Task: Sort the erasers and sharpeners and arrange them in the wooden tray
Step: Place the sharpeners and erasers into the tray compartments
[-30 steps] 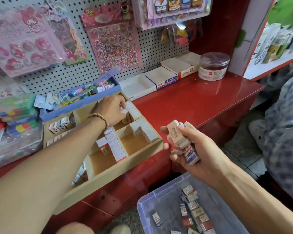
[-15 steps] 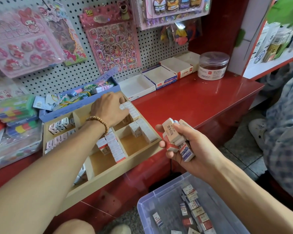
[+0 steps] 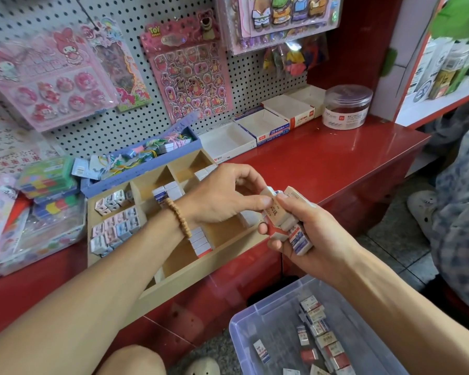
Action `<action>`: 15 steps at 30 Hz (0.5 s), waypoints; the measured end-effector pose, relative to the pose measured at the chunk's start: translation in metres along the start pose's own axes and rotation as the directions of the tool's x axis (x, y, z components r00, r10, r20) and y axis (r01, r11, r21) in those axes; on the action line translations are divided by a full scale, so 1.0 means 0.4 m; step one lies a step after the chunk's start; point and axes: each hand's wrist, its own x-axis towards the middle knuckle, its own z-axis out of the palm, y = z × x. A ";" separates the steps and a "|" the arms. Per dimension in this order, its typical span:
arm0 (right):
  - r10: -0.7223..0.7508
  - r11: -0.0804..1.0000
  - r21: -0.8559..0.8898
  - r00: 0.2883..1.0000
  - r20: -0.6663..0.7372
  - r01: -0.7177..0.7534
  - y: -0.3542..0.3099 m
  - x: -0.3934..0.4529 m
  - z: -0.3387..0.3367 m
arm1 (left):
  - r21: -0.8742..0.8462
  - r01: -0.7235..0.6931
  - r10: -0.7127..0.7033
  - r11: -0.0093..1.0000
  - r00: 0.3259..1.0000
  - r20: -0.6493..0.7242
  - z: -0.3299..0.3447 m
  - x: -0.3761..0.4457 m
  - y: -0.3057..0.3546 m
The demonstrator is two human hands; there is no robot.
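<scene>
The wooden tray lies tilted on the red counter, divided into compartments. Small sharpeners fill its left compartments and rows of boxed erasers stand in the middle ones. My right hand grips a bundle of erasers just beyond the tray's right corner. My left hand, a bead bracelet on its wrist, reaches across the tray and pinches the top eraser of that bundle between thumb and fingers. More loose erasers lie in a clear plastic bin at the lower right.
Open white cardboard boxes and a round plastic jar stand along the back of the red counter. A blue box of trinkets sits behind the tray. Sticker packs hang on the pegboard. Another person sits at the right edge.
My left hand has left the tray's back compartments and come right to the bundle, where it now pinches an eraser. My right hand stayed roughly in place with the bundle.
</scene>
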 end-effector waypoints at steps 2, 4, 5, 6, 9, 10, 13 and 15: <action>0.002 1.000 0.011 1.000 0.019 -0.002 0.001 0.000 0.007 | -0.054 0.015 -0.015 0.998 1.000 -0.008 -0.006 -0.004 0.000; -0.006 1.000 0.015 1.000 0.015 0.005 0.000 0.003 0.015 | -0.109 0.031 -0.031 0.994 1.000 0.004 -0.013 -0.008 0.002; -0.010 1.000 0.010 1.000 -0.011 0.010 0.000 0.006 0.017 | -0.130 0.042 -0.042 0.991 0.999 0.004 -0.018 -0.008 0.003; -0.014 1.000 -0.003 0.999 -0.050 0.014 -0.001 0.010 0.017 | -0.142 0.051 -0.053 0.989 0.999 -0.008 -0.026 -0.008 0.004; -0.009 1.000 -0.022 0.989 -0.150 0.006 -0.003 0.019 0.007 | -0.143 0.077 -0.094 0.987 0.989 -0.116 -0.066 0.002 -0.001; 0.002 1.000 -0.014 0.986 -0.166 -0.005 -0.004 0.020 0.002 | -0.115 0.091 -0.110 0.989 0.979 -0.169 -0.084 0.008 -0.003; 0.056 0.998 -0.029 0.982 -0.180 -0.062 -0.009 0.017 -0.010 | 0.102 0.163 -0.125 0.981 0.944 -0.306 -0.139 0.030 -0.022; 0.098 0.995 0.021 0.981 -0.167 -0.096 -0.013 0.015 -0.016 | 0.248 0.203 -0.118 0.947 0.940 -0.319 -0.161 0.043 -0.044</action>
